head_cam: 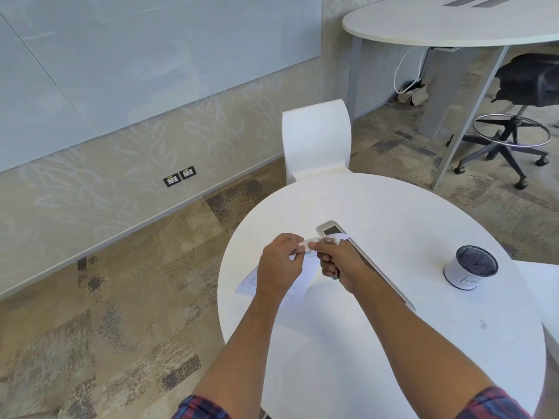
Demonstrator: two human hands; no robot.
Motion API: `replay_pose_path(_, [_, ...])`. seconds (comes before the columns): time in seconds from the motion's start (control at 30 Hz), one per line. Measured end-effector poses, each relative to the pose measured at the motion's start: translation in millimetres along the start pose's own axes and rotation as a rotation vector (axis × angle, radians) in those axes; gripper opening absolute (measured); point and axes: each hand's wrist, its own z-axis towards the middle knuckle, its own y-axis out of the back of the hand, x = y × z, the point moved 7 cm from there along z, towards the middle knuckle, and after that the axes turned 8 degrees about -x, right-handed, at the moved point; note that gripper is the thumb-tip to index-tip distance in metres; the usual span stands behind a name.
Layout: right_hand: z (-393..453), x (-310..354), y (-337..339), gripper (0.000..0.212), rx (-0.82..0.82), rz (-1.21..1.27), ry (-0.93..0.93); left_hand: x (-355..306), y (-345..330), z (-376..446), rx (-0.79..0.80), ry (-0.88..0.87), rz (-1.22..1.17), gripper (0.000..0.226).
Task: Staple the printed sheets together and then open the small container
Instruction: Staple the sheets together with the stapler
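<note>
Printed sheets hang over the round white table at about its 9 o'clock edge, lifted at one corner and drooping down toward the tabletop. Your left hand pinches that raised corner between thumb and fingertips. Your right hand sits just beside it at 3 o'clock, fingers curled around a small dark stapler whose nose meets the paper's corner; you cannot tell whether the stapler is pressed closed. A phone lies flat on the table at 12 o'clock from your hands, with a thin flat panel running from it toward 5 o'clock under your right forearm. Small container, a white cylinder with a dark lid still on, stands upright well apart at 3 o'clock. A white chair stands at the table's 12 o'clock side
</note>
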Motion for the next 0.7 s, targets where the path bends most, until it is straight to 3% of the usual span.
replay_pose_path(0.2, [0.0,1.8,3.2,0.039,0.009,0.02,0.003,5.8,5.4,-0.7,0.012,0.067,0.103,0.026])
replay_pose_path(0.33, [1.1,11.8,5.1,0.042,0.041,0.052,0.053,13.3,6.9,5.3,0.01,-0.025,0.252,0.011])
replay_pose_path(0.4, [-0.6,18.2,6.3,0.032,0.024,0.051,0.11,22.4,7.2,6.0,0.035,0.037,0.224,0.01])
replay_pose_path(0.5, [-1.2,19.3,25.5,0.03,-0.193,0.065,0.218,34.2,5.9,3.9,0.076,0.195,0.089,0.029])
replay_pose_path(0.6, [-5.3,-2.9,59.1,0.026,-0.492,0.105,0.244,48.1,9.3,-0.1,0.057,0.338,0.027,0.032])
replay_pose_path(0.7, [-8.3,-39.8,82.4,0.038,-0.57,0.103,0.15,76.1,11.3,-8.3,-0.022,0.582,-0.151,0.031])
